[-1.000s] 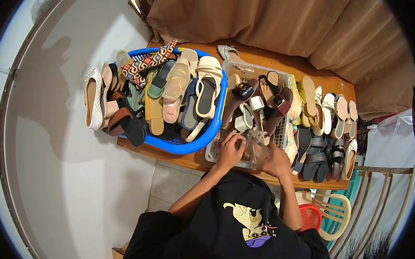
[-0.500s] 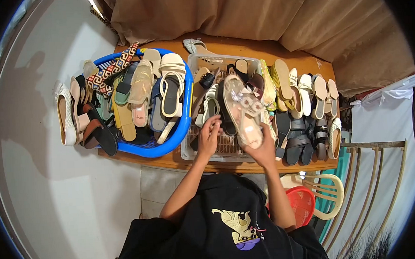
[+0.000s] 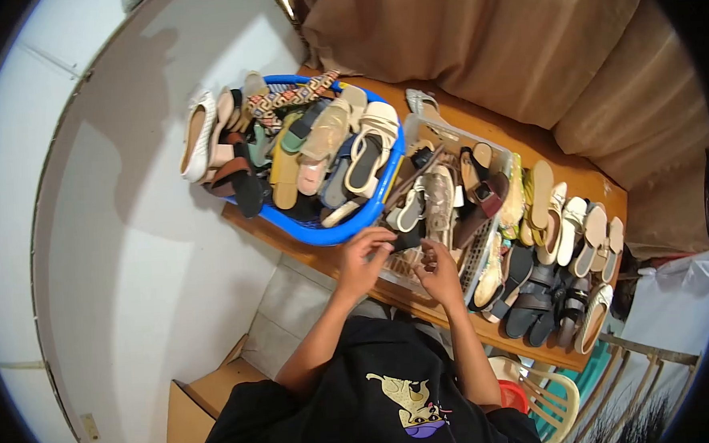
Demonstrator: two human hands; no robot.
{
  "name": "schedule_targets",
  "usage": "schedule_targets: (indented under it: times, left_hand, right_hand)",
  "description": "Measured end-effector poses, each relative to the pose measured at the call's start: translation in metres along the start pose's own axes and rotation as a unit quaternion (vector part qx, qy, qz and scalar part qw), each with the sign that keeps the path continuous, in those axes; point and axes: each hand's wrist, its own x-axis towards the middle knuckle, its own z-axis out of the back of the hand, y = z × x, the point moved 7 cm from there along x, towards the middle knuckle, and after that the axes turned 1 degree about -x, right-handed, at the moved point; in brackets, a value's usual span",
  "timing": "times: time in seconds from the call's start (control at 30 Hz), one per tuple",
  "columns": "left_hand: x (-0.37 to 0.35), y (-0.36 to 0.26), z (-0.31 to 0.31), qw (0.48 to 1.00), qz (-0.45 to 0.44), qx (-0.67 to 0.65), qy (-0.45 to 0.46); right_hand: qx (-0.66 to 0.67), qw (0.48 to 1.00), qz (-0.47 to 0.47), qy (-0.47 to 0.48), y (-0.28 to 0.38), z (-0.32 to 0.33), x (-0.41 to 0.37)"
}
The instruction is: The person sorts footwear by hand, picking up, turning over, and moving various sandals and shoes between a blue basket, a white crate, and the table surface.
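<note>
My left hand (image 3: 364,261) is over the front left corner of the clear plastic crate (image 3: 466,138), its fingers curled toward a black piece of footwear (image 3: 406,240). Thumb and fingertips meet at the left edge of that black piece, most of which is hidden. My right hand (image 3: 439,275) is just to its right, fingers bent and apart, with nothing visible in them. Beyond the hands, the crate holds a white strappy sandal (image 3: 412,210), a greyish see-through shoe (image 3: 439,198) and a dark red shoe (image 3: 493,196).
A blue-rimmed basket (image 3: 323,235) heaped with sandals is at the left. Rows of shoes, including a pale sandal (image 3: 490,280) and black slippers (image 3: 529,308), line the table's right side. A cardboard box (image 3: 211,397) and a plastic chair (image 3: 560,399) are below.
The clear-strapped sandal has left my right hand. Both hands are now lower and closer together around a black piece. The view has turned, shifting the table's contents.
</note>
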Motion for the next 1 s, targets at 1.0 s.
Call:
schedule_targets:
  times: [1.0]
  left_hand:
    - [0.165,-0.080,0.427,0.959,0.002,0.277,-0.065]
  right_hand:
    - [-0.275,0.927,0.254,-0.027,0.296,-0.237,0.330]
